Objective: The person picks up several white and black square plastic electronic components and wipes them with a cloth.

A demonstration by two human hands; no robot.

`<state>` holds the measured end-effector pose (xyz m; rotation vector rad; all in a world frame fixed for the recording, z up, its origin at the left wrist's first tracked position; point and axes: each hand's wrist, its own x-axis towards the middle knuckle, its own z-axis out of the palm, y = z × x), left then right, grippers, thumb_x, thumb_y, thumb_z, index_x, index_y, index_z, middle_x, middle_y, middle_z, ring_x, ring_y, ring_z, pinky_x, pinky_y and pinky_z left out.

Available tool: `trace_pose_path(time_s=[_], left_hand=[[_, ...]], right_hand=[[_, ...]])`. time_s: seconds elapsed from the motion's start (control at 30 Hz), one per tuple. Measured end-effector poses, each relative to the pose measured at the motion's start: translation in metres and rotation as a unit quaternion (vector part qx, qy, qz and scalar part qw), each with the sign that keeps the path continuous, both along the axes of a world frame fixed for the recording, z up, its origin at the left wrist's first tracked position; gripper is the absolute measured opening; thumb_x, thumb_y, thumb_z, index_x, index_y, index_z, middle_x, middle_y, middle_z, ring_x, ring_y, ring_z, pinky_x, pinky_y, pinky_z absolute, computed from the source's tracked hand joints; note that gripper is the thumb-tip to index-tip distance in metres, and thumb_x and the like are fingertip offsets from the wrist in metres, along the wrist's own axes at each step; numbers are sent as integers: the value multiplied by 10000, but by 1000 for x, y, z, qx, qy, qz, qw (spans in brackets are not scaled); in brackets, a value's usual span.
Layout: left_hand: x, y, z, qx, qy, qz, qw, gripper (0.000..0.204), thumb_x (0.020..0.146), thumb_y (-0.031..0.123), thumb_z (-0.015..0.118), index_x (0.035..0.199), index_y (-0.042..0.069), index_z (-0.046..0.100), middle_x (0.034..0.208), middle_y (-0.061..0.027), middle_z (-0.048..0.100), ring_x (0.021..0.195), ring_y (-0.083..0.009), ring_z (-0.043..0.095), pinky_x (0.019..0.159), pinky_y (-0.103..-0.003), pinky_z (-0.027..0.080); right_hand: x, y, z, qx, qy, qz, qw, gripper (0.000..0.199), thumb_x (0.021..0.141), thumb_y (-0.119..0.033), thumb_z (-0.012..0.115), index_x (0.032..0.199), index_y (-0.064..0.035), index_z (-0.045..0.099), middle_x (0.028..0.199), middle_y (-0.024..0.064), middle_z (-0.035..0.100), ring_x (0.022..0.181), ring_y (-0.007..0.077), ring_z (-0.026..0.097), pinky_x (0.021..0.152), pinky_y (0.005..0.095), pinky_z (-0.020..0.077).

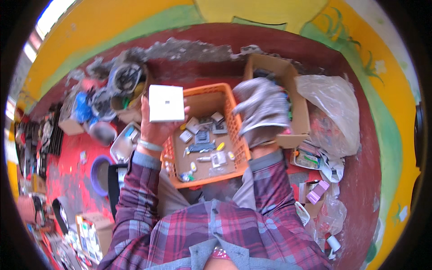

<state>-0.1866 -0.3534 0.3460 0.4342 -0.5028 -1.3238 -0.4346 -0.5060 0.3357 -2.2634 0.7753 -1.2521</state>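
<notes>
Left hand gripping white square plate, gloved right hand spread empty above orange crate, cardboard box beside.

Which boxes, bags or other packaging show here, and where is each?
White square box: held up in the left hand, over the orange crate.
Brown cardboard box: open, right of the crate, beside the gloved right hand.
Clear plastic bag: crumpled, far right.
Small purple box: lower right.
</notes>
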Motion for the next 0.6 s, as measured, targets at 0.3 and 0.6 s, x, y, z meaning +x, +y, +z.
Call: trace_pose_path(time_s=[0.3, 0.6], left_hand=[[22, -1, 17, -29, 56, 20, 998, 855, 828, 728, 357, 1332, 39, 402, 1285, -255, 473, 1151, -401, 512, 900, -501, 473], [54, -16, -9, -21, 90, 93, 991, 837, 864, 697, 311, 1352, 20, 376, 1303, -268, 455, 1126, -402, 527, 897, -503, 464]], right_hand=[[21, -24, 15, 392, -480, 176, 765, 466, 937, -362, 441, 1324, -102, 417, 1345, 92, 453, 1198, 293, 455, 934, 462, 435], [94, -37, 15, -88, -4, 124, 988, 282, 845, -191, 527, 1100, -94, 598, 1100, 76, 619, 1015, 234, 577, 868, 321, 466]])
